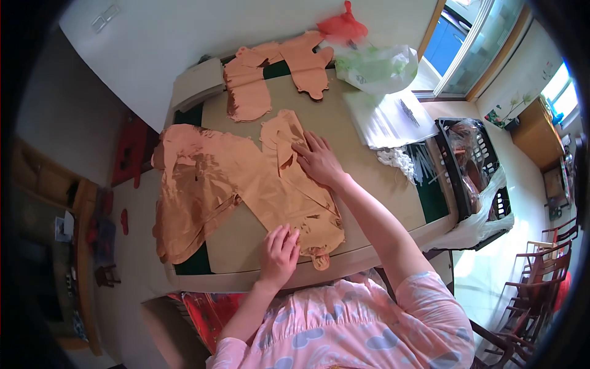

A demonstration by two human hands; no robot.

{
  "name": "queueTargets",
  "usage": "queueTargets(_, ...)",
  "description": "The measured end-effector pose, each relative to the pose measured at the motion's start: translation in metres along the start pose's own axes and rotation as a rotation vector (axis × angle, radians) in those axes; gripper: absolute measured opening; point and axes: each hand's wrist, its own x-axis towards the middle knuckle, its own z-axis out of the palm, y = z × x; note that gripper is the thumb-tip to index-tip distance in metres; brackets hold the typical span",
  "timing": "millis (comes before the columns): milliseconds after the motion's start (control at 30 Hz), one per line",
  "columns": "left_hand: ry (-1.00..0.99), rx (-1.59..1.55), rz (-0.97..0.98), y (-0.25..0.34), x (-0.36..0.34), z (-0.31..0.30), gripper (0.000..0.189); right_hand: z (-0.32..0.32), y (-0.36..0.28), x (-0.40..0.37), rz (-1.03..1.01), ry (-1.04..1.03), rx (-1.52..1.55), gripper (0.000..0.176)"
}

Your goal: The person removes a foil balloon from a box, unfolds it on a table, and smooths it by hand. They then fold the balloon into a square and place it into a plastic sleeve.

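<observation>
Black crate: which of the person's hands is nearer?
Right. The right hand lies on the copper-coloured foil, left of the crate; the left hand is farther, at the near edge of the table.

Large copper-coloured, foil-like shaped sheets (252, 175): thin, creased, glossy in patches. Tan rectangular tabletop panel (362, 190): smooth, fairly matt. Crumpled red bag (344, 27), green-and-white bag (381, 69): thin plastic, the latter translucent. Black slotted crate (440, 147): hard plastic. Pink patterned garment (335, 317): soft, gathered cloth.

ok on the desk (362, 237) I count 2 hands (318, 161), 2 copper foil piles (270, 184), 1 white string bundle (397, 161), 2 bags (344, 26) far end, 1 black crate (452, 144) beside it
</observation>
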Motion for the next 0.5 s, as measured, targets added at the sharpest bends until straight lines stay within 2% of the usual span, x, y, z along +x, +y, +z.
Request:
queueTargets(33,-0.015,0.018,0.029,0.003,-0.005,-0.001,0.041,-0.001,-0.001,0.000,0.005,-0.003,-0.002,0.038)
queueTargets(67,-0.090,0.061,0.046,0.001,-0.012,0.002,0.052,-0.001,-0.001,0.000,0.010,-0.005,-0.003,0.039)
queueTargets(167,-0.155,0.046,-0.015,0.014,-0.014,-0.008,0.061,-0.002,-0.002,0.000,0.007,-0.007,-0.016,0.038)
queueTargets(267,-0.101,0.003,-0.067,0.011,-0.024,0.004,0.068,-0.001,-0.001,0.000,-0.001,0.005,-0.010,0.038)
queueTargets(500,-0.112,0.058,-0.075,0.015,-0.026,0.008,0.059,0.000,-0.001,0.000,-0.001,0.017,-0.019,0.038)
